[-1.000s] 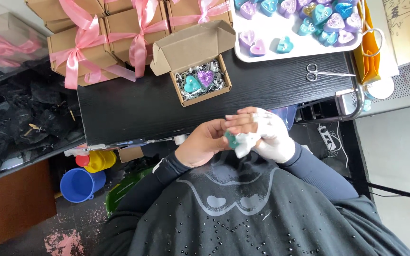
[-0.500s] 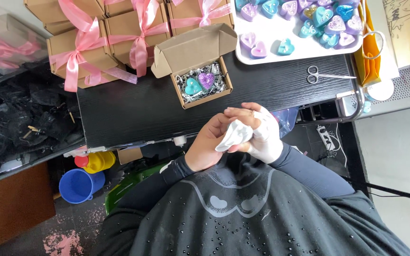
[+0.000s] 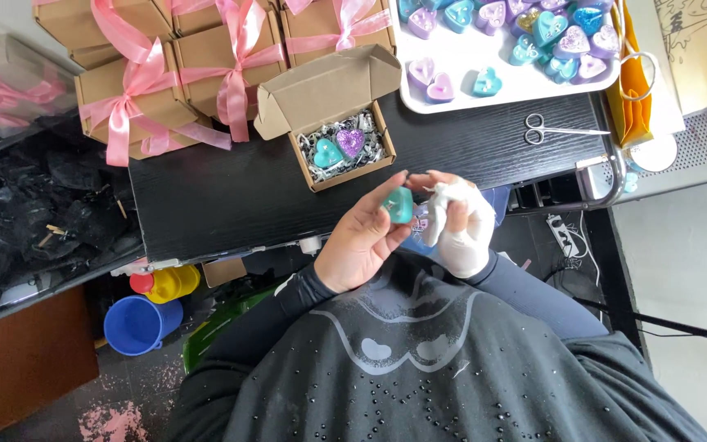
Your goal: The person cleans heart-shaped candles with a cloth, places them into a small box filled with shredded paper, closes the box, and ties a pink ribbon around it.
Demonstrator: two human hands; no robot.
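Two hands at frame centre: left hand (image 3: 362,241) pinches a small teal heart-shaped candle (image 3: 398,205); right hand (image 3: 460,225) bunches a white cloth (image 3: 452,200). Hard rubbing might knock the candle loose.

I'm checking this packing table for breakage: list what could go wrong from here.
The teal heart sits only in the left hand fingertips, past the black table edge; it could slip to the floor. The right hand holds a white cloth that might snag it. The scissors lie near the table's edge.
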